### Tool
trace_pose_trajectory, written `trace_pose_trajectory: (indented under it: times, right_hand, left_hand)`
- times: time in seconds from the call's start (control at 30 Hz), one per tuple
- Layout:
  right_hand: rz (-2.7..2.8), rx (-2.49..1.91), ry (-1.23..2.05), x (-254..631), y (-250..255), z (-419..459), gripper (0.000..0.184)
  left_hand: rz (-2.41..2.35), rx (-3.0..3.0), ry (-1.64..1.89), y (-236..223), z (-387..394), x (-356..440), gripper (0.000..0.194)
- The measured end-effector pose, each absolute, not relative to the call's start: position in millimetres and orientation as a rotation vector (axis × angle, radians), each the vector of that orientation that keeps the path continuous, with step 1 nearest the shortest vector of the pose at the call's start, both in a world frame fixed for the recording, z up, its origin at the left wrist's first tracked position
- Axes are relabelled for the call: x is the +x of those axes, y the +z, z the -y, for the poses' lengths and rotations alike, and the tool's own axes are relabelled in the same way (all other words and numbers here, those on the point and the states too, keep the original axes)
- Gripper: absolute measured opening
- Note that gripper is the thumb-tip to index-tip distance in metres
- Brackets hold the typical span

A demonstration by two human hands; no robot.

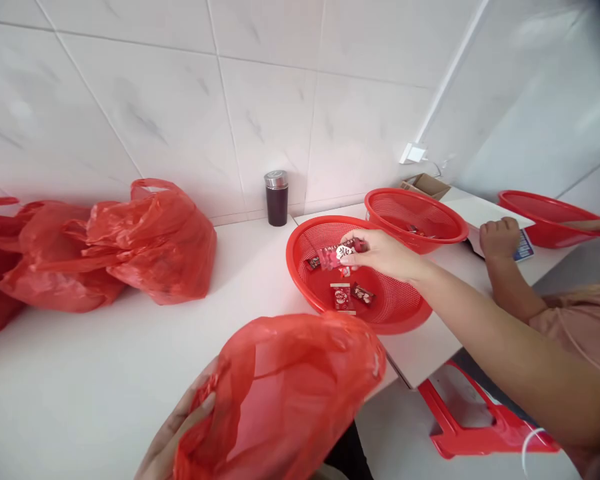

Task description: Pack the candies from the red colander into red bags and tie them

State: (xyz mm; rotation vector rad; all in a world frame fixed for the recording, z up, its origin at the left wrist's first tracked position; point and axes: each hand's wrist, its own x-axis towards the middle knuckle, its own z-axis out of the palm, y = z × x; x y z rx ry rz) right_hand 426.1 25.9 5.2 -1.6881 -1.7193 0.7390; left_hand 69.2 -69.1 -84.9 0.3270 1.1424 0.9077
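My left hand (180,427) grips the rim of a red plastic bag (285,393) at the bottom of the view and holds its mouth open. My right hand (380,253) reaches over a red mesh basket (305,257) and pinches a red candy packet (336,256) with white print. A few small red packets (351,295) lie on the basket's bottom.
Full red plastic bags (130,243) sit at the left on the white table (80,373). A dark cup with a metal lid (277,198) stands by the tiled wall. Another person's closed hand (500,239) rests beside two more red baskets (415,217). A red stool (475,420) stands below.
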Motion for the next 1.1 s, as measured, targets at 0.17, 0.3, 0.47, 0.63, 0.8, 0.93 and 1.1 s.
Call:
trace_pose_trajectory:
  times: [0.17, 0.3, 0.47, 0.63, 0.8, 0.93, 1.1]
  right_hand:
    - [1.864, -1.305, 1.190, 332, 2, 27, 0.027]
    - [2.106, -1.283, 0.976, 289, -49, 30, 0.019]
    - [2.068, -1.370, 1.000, 294, -64, 12, 0.019]
    - [2.005, -1.463, 0.980, 293, -55, 12, 0.015]
    - [2.039, -1.384, 1.040, 285, -41, 28, 0.031]
    - [1.854, -1.359, 0.741, 325, -8, 15, 0.020]
    - [1.901, -1.914, 0.497, 403, -24, -24, 0.055]
  left_hand:
    - [-1.060, 0.346, 1.007, -71, 67, 90, 0.077]
    - [-1.045, 0.332, 1.062, -70, 63, 89, 0.079]
    - [-1.112, 0.325, 1.172, -69, 65, 77, 0.080]
    - [-1.108, 0.328, 1.185, -71, 69, 76, 0.079]
    - [-1.157, 0.403, 1.175, -67, 69, 77, 0.075]
    - [-1.226, 0.464, 1.168, -57, 73, 77, 0.074]
    - [-1.306, 0.596, 1.092, -53, 88, 74, 0.076]
